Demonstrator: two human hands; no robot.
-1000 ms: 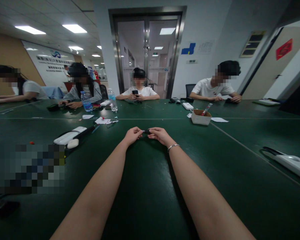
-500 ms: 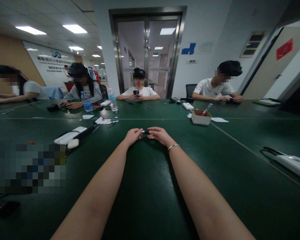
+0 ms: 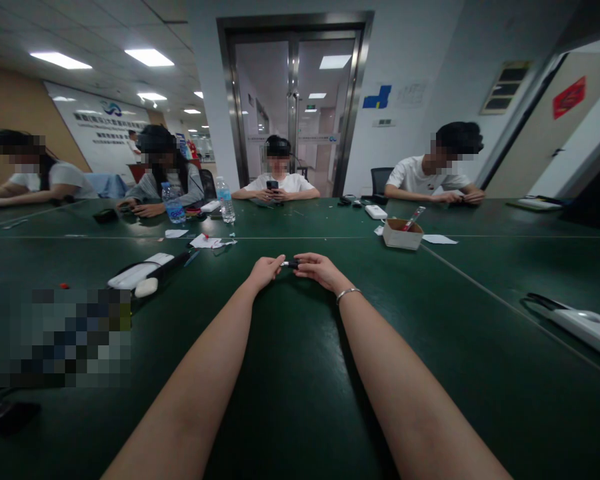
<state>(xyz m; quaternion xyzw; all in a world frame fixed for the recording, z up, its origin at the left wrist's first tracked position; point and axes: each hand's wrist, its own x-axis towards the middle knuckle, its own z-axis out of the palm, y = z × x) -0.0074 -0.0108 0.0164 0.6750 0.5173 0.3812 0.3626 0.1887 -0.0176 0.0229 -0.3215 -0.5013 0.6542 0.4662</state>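
Observation:
A small dark stick with a silvery section (image 3: 291,265) lies level between my two hands, just above the green table; its exact kind is too small to make out. My left hand (image 3: 268,272) pinches the silvery end between thumb and fingers. From the other side, my right hand (image 3: 321,269) closes its fingertips on the black end. A silver bracelet (image 3: 349,292) circles my right wrist. Parts of the stick are hidden under the fingers of both hands.
Left on the green table (image 3: 300,373) lie a white device (image 3: 140,270) and papers (image 3: 207,241). Water bottles (image 3: 225,203) stand beyond. An open box (image 3: 403,235) sits ahead right; another white device (image 3: 587,325) lies at far right. Several people sit around the table.
The silvery part between my hands shows a little more than before, with the fingers slightly further apart. Both arms stay nearly where they were.

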